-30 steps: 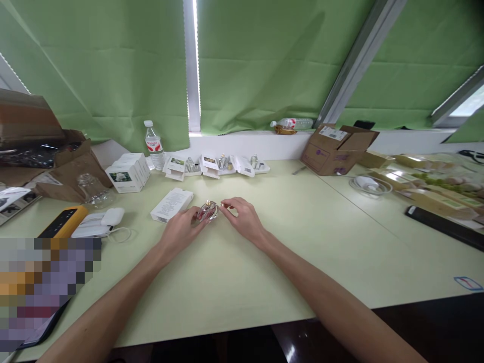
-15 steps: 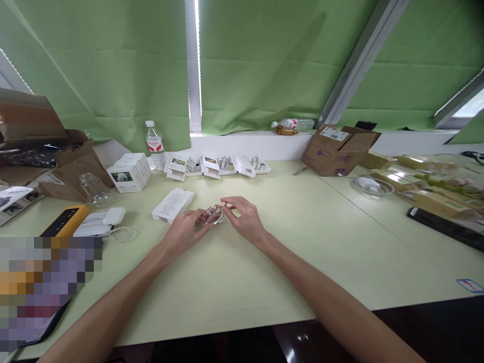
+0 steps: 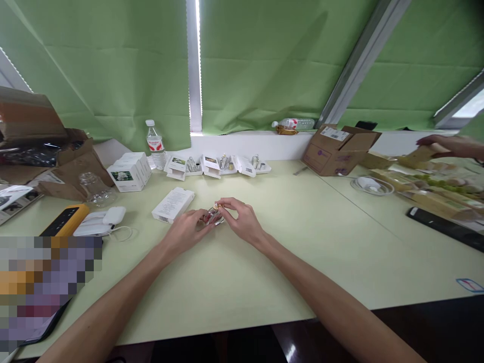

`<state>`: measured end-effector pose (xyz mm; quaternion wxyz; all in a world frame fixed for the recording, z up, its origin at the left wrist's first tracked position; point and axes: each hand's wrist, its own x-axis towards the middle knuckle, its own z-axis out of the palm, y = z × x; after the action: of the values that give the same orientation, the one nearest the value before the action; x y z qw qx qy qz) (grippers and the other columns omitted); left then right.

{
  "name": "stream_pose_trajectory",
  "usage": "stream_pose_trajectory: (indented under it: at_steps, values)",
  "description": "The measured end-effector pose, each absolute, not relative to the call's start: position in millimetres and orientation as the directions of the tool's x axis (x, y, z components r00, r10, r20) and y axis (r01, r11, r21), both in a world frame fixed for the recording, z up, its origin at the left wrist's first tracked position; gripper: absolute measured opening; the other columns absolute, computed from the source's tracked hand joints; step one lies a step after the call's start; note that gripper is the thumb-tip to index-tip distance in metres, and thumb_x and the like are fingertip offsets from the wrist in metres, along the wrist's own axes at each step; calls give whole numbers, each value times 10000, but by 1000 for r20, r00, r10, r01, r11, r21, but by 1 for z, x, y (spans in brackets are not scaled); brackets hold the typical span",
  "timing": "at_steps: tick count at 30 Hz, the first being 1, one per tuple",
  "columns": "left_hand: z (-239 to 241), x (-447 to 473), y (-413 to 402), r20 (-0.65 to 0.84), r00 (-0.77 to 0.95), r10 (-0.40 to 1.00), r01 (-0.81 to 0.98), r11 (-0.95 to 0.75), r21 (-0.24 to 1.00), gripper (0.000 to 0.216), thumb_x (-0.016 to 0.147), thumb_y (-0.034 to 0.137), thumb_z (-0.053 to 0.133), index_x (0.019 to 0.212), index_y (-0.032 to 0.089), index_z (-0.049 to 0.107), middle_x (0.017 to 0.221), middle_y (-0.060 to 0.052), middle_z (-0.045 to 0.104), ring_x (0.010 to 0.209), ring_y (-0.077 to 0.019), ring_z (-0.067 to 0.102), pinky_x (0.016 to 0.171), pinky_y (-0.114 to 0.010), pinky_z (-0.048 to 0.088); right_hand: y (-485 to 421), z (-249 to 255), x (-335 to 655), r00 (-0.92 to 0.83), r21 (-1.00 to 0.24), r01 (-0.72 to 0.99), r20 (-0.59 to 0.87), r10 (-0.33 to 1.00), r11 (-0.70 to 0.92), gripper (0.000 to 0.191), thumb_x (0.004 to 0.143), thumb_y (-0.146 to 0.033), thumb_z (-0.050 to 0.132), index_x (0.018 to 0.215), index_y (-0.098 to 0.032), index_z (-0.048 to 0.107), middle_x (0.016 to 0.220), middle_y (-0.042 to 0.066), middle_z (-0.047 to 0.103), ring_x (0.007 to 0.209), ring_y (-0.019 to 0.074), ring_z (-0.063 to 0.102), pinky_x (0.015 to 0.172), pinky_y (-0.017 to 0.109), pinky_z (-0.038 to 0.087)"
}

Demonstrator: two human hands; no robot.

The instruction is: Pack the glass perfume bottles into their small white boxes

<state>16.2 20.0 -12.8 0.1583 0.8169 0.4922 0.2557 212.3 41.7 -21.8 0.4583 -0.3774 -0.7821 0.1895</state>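
Note:
My left hand (image 3: 188, 226) is wrapped round a small clear glass bottle (image 3: 215, 217) and holds it just above or on the table; I cannot tell which. The bottle has a gold-coloured neck, and reddish tones show through the glass. At the top of that neck, my right hand (image 3: 242, 220) is closed, thumb and index finger pinching a small gold-coloured piece (image 3: 217, 206). Its exact form is mostly hidden by the fingers. Left of the bottle lies a white printed box (image 3: 173, 204), close beyond my left hand.
Opened white boxes with small glass bottles (image 3: 226, 164) stand along the wall. At left are stacked white boxes (image 3: 128, 173), a water bottle (image 3: 155, 146) and a yellow-black device (image 3: 65, 223). A cardboard carton (image 3: 328, 154) sits back right. Another person's hand (image 3: 449, 147) is at far right.
My right hand has shifted slightly left, bringing the small gold-coloured piece from beside the bottle's neck onto its top. Another person's hand has come in at the far right.

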Motion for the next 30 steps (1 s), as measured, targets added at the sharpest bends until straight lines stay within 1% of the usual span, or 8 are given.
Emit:
stream_pose_trajectory:
  at_steps: [8,14,23,30]
  values:
    - [-12,17,19,256,394,883,713,-469,520,295,889,438,491,1056,235,624,932,-54,683,841,-217,630,727,-311,468,38,-18,211,-247,-616,392,645,723,683,180,931,-273,517,1094,-242,588,1061,37,688,1012,189,665,880,328,533]
    - [-13,17,18,270,403,875,708,-485,514,274,893,421,495,1061,245,621,902,-35,688,843,-210,635,723,-300,468,39,-19,211,-301,-566,472,617,727,676,165,937,-278,509,1070,-252,603,1008,26,707,951,193,678,843,337,537]
    - [-11,18,17,253,408,877,711,-479,515,258,902,409,480,1039,236,613,922,-42,679,837,-211,626,700,-295,457,39,-20,211,-308,-519,499,643,701,695,187,936,-282,512,1095,-256,607,1010,21,712,907,180,680,838,327,527]
    - [-9,19,17,245,422,873,707,-486,514,260,905,421,471,1020,238,614,902,-39,678,824,-208,629,686,-290,458,40,-23,211,-288,-510,502,664,691,699,210,938,-283,508,1120,-262,610,1034,25,713,896,185,681,836,336,535]
